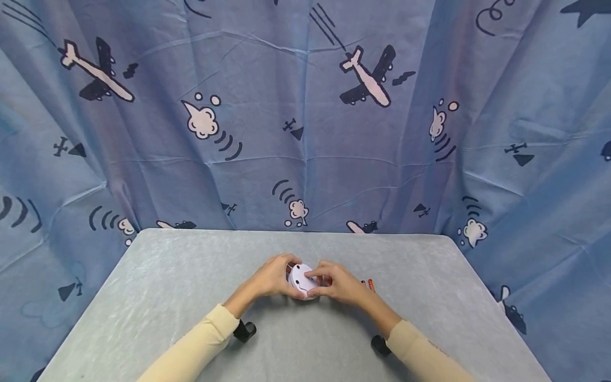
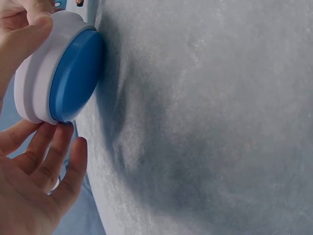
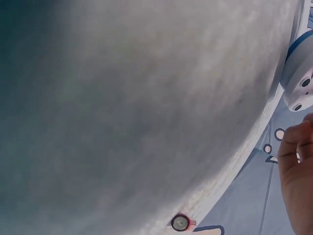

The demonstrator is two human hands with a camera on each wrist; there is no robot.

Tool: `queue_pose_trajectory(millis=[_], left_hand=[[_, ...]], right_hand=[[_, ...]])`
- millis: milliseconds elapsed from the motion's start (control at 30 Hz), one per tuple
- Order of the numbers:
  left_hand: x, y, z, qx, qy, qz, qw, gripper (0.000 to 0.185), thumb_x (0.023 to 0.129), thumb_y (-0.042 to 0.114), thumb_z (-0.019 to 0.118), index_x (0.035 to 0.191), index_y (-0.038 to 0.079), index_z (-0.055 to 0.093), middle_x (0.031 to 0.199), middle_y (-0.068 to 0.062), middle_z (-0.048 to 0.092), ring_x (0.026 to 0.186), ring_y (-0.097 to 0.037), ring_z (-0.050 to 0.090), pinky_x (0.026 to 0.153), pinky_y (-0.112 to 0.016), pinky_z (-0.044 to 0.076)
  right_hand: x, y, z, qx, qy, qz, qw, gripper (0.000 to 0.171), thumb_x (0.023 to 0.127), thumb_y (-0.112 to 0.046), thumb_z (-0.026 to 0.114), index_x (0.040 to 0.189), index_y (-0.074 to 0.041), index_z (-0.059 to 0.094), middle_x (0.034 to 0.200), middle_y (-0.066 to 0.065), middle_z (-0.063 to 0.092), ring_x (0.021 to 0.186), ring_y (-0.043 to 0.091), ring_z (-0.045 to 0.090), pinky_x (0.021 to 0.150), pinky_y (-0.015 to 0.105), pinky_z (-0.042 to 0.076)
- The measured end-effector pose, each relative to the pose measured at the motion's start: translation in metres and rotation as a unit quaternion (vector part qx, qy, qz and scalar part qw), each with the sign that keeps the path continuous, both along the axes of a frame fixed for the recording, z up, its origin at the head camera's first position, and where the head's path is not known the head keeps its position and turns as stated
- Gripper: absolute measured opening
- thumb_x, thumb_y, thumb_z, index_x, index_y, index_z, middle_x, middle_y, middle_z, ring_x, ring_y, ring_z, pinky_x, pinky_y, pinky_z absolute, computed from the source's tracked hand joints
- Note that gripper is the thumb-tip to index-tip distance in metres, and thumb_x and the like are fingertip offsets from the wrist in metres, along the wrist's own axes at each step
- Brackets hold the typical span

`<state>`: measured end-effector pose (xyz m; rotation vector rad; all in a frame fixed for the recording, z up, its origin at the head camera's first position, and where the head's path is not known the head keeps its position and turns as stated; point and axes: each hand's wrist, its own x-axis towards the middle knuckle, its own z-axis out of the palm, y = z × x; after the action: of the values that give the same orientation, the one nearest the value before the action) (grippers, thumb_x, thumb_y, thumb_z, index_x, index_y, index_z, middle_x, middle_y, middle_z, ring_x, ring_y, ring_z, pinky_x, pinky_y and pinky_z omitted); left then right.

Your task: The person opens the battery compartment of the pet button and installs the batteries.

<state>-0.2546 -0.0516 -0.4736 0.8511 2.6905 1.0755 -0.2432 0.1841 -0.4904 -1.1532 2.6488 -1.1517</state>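
Observation:
A round white device with a blue domed face is held on edge close over the table. Dark holes mark its white back, which shows in the head view. My left hand grips it by the rim, thumb on one side and fingers on the other. From the other side, my right hand has its index finger on the white back and its thumb at the near edge. Something small and red shows beside the right fingers in the head view. The right wrist view catches only part of the right hand.
Red batteries lie on the grey cloth-covered table, just beyond my right forearm. One battery's end shows in the right wrist view. A blue curtain printed with planes hangs behind the table's far edge.

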Motion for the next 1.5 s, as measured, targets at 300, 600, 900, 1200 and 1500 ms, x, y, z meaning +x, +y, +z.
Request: queue_pose_trajectory(millis=[300,600,900,1200,1500], left_hand=[[0.0,-0.001,-0.001,-0.001,0.004,0.001,1.0,0.08,0.063,0.036,0.098,0.125,0.001,0.063,0.112,-0.004,0.065,0.096,-0.017,0.063,0.08,-0.031,0.051],[0.001,-0.003,-0.003,0.016,0.003,0.003,0.9999,0.077,0.065,0.036,0.098,0.124,0.001,0.064,0.11,-0.003,0.065,0.095,-0.016,0.063,0.08,-0.031,0.051],[0.001,-0.003,-0.004,0.021,-0.001,0.001,0.9998,0.077,0.065,0.035,0.097,0.125,0.0,0.063,0.111,-0.004,0.065,0.096,-0.016,0.064,0.08,-0.031,0.052],[0.002,-0.004,-0.005,0.021,-0.001,0.003,0.9998,0.079,0.066,0.035,0.097,0.127,0.0,0.062,0.113,-0.004,0.064,0.096,-0.018,0.064,0.08,-0.032,0.052],[0.002,-0.007,-0.011,0.03,-0.007,0.002,0.9995,0.079,0.066,0.035,0.097,0.127,0.0,0.061,0.115,-0.004,0.063,0.098,-0.017,0.064,0.083,-0.032,0.051]], right_hand=[[-0.001,-0.002,0.001,-0.019,0.027,0.018,0.999,0.021,0.084,-0.01,0.083,0.104,-0.009,0.078,0.083,0.005,0.059,0.066,0.015,0.051,0.058,0.022,0.043],[-0.002,0.0,0.004,-0.053,0.013,0.007,0.998,0.014,0.085,-0.001,0.076,0.094,-0.012,0.077,0.079,-0.002,0.055,0.067,0.01,0.048,0.058,0.023,0.041],[-0.004,0.004,0.008,-0.066,0.012,-0.01,0.998,0.012,0.084,0.0,0.077,0.091,-0.01,0.077,0.075,-0.003,0.054,0.065,0.007,0.046,0.056,0.023,0.04],[-0.004,0.008,0.006,-0.09,0.027,-0.013,0.996,0.015,0.082,0.004,0.078,0.089,-0.01,0.076,0.075,-0.004,0.053,0.064,0.009,0.046,0.055,0.022,0.038],[-0.004,0.036,0.008,-0.077,0.006,-0.052,0.996,0.013,0.085,0.002,0.078,0.087,-0.011,0.075,0.074,-0.001,0.054,0.063,0.013,0.046,0.055,0.023,0.036]])
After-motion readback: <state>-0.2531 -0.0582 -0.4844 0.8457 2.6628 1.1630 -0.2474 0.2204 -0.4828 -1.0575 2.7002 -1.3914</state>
